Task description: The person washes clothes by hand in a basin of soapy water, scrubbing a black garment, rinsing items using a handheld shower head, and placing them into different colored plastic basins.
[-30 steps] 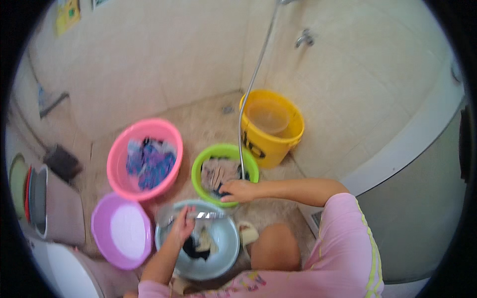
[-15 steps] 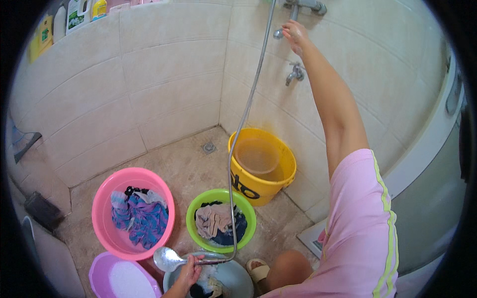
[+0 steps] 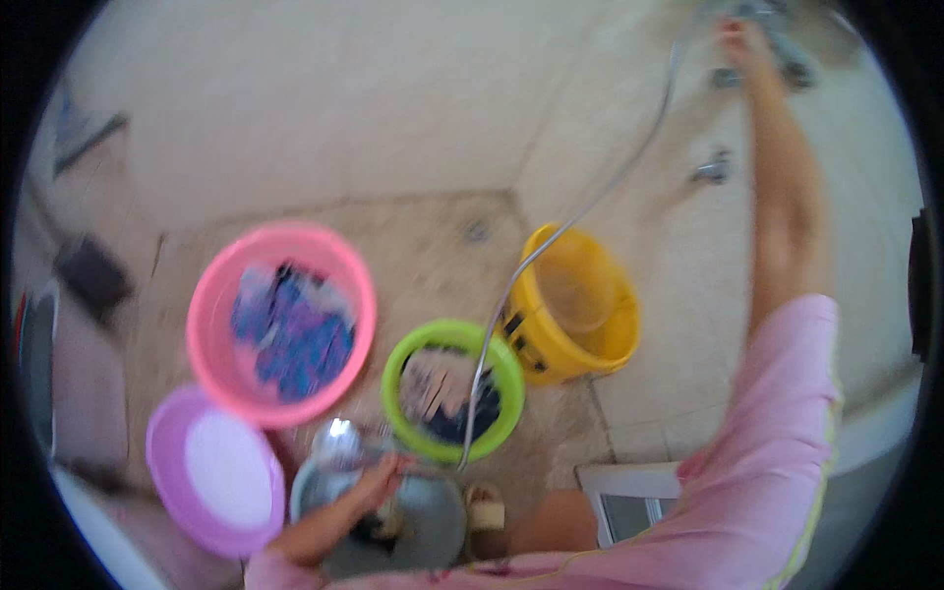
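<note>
Over the grey-blue basin [image 3: 447, 516], my left hand [image 3: 382, 477] is closed around the handle of a silver shower head [image 3: 339, 441]. Dark and pale cloth [image 3: 379, 531] lies in that basin, partly hidden by my forearm. From the shower head a metal hose [image 3: 615, 182] runs up past the green basin to the wall. My right arm stretches far up, and my right hand [image 3: 744, 44] is at the wall-mounted mixer tap [image 3: 787, 49]. Its fingers are too blurred to read. Below it sits a small tap [image 3: 712, 168].
A pink basin [image 3: 205, 339] and a green basin [image 3: 396, 425] hold clothes. The purple basin [image 3: 162, 472] has whitish suds or water in it. A yellow bucket [image 3: 536, 329] stands by the wall, near a floor drain [image 3: 477, 232]. My sandalled foot [image 3: 484, 513] is beside the grey-blue basin.
The view has swung downward, so the wall bottles have left the picture, and it is now blurred. My left hand still grips the shower head; my right hand remains up by the mixer tap.
</note>
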`<action>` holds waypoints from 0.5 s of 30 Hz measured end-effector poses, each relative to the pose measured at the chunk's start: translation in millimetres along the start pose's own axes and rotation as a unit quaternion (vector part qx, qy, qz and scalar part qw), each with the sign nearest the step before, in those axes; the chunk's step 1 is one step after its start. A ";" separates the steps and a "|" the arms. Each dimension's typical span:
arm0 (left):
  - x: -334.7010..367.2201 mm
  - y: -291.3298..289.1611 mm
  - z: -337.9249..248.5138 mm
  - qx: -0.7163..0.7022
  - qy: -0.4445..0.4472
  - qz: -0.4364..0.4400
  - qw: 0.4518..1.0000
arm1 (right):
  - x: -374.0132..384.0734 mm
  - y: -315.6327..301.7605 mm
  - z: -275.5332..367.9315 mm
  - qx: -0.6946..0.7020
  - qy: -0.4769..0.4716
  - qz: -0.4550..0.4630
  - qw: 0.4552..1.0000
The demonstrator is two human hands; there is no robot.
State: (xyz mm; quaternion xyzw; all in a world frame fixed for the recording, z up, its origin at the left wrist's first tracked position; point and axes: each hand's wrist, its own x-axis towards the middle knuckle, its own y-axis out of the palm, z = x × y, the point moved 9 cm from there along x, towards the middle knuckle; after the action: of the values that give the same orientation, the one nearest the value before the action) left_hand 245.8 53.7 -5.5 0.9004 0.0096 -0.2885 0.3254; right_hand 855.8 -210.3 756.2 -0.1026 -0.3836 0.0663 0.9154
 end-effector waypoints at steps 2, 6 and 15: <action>6.5 24.0 -6.3 -0.031 -0.028 0.032 0.999 | 14.0 -18.8 -8.8 -0.024 0.046 0.008 0.999; 10.4 41.2 -6.8 -0.113 -0.036 0.042 0.992 | -120.2 52.5 -45.4 -0.145 0.037 -0.001 0.989; -37.6 53.3 12.4 -0.187 0.078 -0.010 0.979 | -736.3 362.7 30.3 -0.176 0.002 0.677 0.714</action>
State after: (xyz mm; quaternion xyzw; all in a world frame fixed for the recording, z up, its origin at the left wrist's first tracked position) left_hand 219.0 10.8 37.4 0.8433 0.0973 -0.2136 0.4834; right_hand 305.5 -1.6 183.3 -0.4944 -0.2146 0.5995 0.5917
